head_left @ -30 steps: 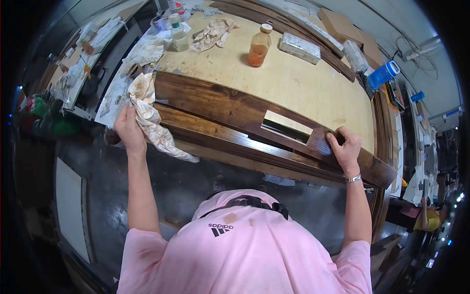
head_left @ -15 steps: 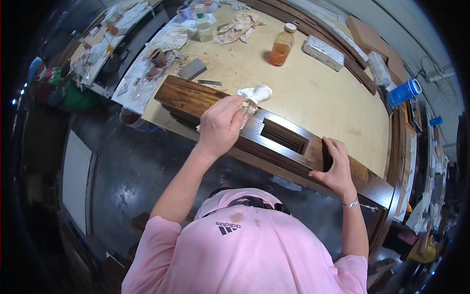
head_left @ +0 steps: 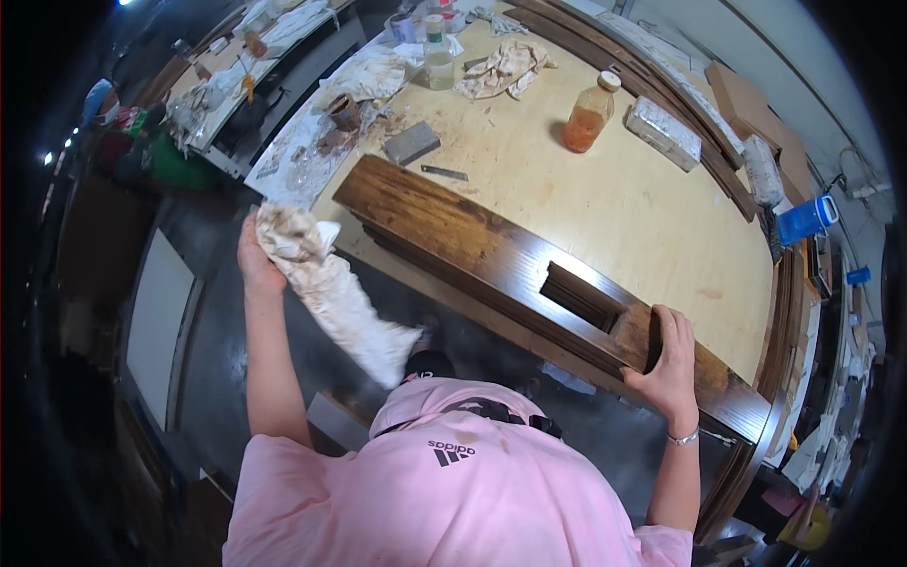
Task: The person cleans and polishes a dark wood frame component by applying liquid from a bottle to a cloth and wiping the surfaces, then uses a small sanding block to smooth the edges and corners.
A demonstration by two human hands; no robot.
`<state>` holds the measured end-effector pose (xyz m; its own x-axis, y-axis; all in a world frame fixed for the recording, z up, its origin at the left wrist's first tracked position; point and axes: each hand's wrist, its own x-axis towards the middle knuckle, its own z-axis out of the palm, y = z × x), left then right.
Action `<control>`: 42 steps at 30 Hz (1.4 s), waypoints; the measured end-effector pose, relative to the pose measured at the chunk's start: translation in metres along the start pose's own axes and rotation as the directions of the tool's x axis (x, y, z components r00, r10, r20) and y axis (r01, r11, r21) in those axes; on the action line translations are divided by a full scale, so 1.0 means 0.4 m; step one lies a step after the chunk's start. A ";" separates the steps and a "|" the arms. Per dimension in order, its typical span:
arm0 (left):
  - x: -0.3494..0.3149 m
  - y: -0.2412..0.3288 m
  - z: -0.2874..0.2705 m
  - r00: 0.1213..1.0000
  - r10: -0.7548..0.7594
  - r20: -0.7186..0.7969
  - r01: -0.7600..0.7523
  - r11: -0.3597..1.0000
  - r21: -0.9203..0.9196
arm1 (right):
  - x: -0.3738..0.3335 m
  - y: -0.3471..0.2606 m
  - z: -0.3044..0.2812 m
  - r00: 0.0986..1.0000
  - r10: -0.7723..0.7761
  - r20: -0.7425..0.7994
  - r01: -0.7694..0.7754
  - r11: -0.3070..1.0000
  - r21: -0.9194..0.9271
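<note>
Off the left end of the stained wooden boards, my left hand (head_left: pixel 257 257) is closed on a stained rag (head_left: pixel 331 293). The cloth hangs down from it toward me, its lower end blurred. A dark brown board (head_left: pixel 435 227) with a rectangular slot tops a stack along the table's near edge. The slot runs down through the boards beneath. Right of this slot, my right hand (head_left: pixel 673 364) grips the board across its width, fingers over the far side and thumb at the near edge.
On the pale table (head_left: pixel 680 227) stand a bottle of orange liquid (head_left: pixel 588 118) and a clear bottle (head_left: pixel 437 61). A grey block (head_left: pixel 412 143), a thin metal strip (head_left: pixel 444 173), a crumpled cloth (head_left: pixel 505 71) and a wrapped block (head_left: pixel 663 132) lie about. Long boards (head_left: pixel 652 90) line the far edge.
My left hand has lifted the rag off the board and swung it left, past the board's end. My right hand keeps its grip. The view has shifted, placing the table lower and further right.
</note>
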<state>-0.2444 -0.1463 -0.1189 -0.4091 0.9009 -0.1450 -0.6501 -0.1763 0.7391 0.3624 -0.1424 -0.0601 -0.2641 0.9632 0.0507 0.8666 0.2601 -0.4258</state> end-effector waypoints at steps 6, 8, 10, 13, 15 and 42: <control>0.245 -0.031 0.012 0.989 0.102 0.105 -0.146 0.639 0.755 | -0.012 -0.113 0.005 0.984 0.177 -0.032 -0.176 0.984 0.016; 0.313 -0.085 0.010 0.993 0.007 0.119 -0.118 0.193 0.974 | -0.004 -0.165 0.022 0.951 0.202 -0.235 -0.148 0.962 0.229; 0.332 -0.118 0.035 0.983 -0.094 0.156 -0.161 -0.047 0.986 | 0.051 -0.269 0.075 0.912 0.262 -0.315 -0.165 0.939 0.302; 0.361 -0.136 0.004 0.935 -0.135 0.328 -0.352 -0.473 0.808 | 0.166 -0.424 0.147 0.943 0.157 -0.293 -0.068 0.954 0.291; 0.354 -0.112 0.004 0.954 -0.114 0.276 -0.298 -0.317 0.900 | 0.242 -0.533 0.188 0.969 0.064 -0.239 0.015 0.950 0.313; 0.044 -0.071 0.135 0.442 -0.527 0.726 -0.822 0.085 0.563 | 0.676 -0.737 0.383 0.859 -0.487 -0.156 0.476 0.873 -0.106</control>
<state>-0.1985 -0.1040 -0.1071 0.6262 0.7793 0.0239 0.6416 -0.5325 0.5521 -0.0294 0.0308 -0.0591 -0.5831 0.7115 0.3920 0.6756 0.6927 -0.2523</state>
